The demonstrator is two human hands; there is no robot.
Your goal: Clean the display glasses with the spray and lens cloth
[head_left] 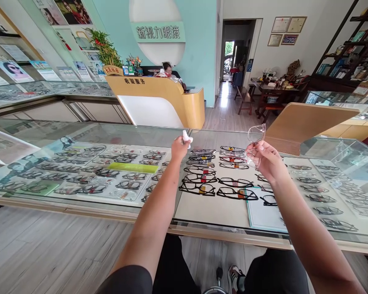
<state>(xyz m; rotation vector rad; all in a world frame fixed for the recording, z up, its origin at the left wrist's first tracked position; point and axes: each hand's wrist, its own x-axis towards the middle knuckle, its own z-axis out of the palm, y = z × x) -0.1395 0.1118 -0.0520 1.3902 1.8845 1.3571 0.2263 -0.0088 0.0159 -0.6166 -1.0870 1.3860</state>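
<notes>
My right hand (268,160) pinches a pair of clear-framed eyeglasses (256,134), raised above the glass counter with one lens upward. My left hand (180,148) is closed around a small crumpled white tissue (186,139), held over the counter left of the eyeglasses. Below and between the hands, dark-framed eyeglasses (235,182) lie in rows, several with coloured tags on the lenses. My right forearm hides part of the rows to the right.
The glass display counter (110,209) spans the view, with many frames inside. A brown board (306,122) stands tilted at right. Further back are a wooden reception desk (159,87) with a person (168,69) behind it, a doorway, and a dark table (271,87).
</notes>
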